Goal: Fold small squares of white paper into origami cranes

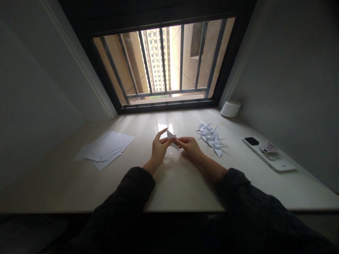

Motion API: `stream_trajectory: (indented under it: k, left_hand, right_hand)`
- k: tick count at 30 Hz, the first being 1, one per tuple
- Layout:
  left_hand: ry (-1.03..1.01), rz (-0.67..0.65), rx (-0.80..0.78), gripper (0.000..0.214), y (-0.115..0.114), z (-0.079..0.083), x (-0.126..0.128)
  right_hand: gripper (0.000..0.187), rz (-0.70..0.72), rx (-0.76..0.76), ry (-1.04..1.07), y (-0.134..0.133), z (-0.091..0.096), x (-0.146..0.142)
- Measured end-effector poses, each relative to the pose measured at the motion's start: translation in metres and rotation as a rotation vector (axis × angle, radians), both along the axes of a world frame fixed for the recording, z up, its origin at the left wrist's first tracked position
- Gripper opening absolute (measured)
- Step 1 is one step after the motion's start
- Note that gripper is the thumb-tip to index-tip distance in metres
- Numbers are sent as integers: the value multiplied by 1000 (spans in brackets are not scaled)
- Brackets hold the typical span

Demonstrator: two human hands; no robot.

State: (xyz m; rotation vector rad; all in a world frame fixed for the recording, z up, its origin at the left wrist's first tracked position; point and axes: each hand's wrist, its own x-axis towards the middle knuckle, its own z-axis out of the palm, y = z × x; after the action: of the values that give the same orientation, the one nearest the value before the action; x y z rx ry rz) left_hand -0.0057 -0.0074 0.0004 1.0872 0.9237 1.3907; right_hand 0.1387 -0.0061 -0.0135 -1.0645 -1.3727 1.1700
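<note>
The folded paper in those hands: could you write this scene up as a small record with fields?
Left hand: holding folded white paper
Right hand: pinching the same paper
Beside the hands: paper cranes
Far left: loose white sheets
Far right: white smartphone
Surface: cream countertop
Ahead: barred window

Barred window [162, 63] above a glossy cream desk [180, 187], between pale walls [291, 88].

Nothing legible in view. Round sticker [268, 147] on back of white phone [278, 162] carries pink-and-dark print, too small and blurred to tell as letters or numbers.
</note>
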Motion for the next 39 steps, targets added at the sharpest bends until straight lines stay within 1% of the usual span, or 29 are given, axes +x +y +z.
stream_trajectory:
  k: [4, 7, 10, 15, 22, 31, 39]
  left_hand:
    - [13, -32, -39, 56, 0, -2, 1]
    - [-7, -25, -71, 40, 1, -1, 1]
    - [-39, -9, -95, 33, 1, 1, 1]
    - [-67, 13, -121, 33, 4, -1, 0]
    - [-69, -2, -119, 35, 6, -4, -2]
    - [-45, 95, -67, 34, 6, -2, -1]
    - [-101, 144, -96, 32, 4, -2, 1]
  right_hand:
    - [39, 1, -21, 25, 1, -1, 0]
    - [38, 15, -30, 37, -2, 1, -1]
    - [37, 33, -29, 38, -3, 4, -2]
    - [37, 41, -34, 19, -3, 4, -2]
    - [38, 44, -45, 18, -4, 3, -3]
    - [36, 54, -51, 45, -6, 4, -5]
    - [41, 55, -50, 5, -4, 1, -4]
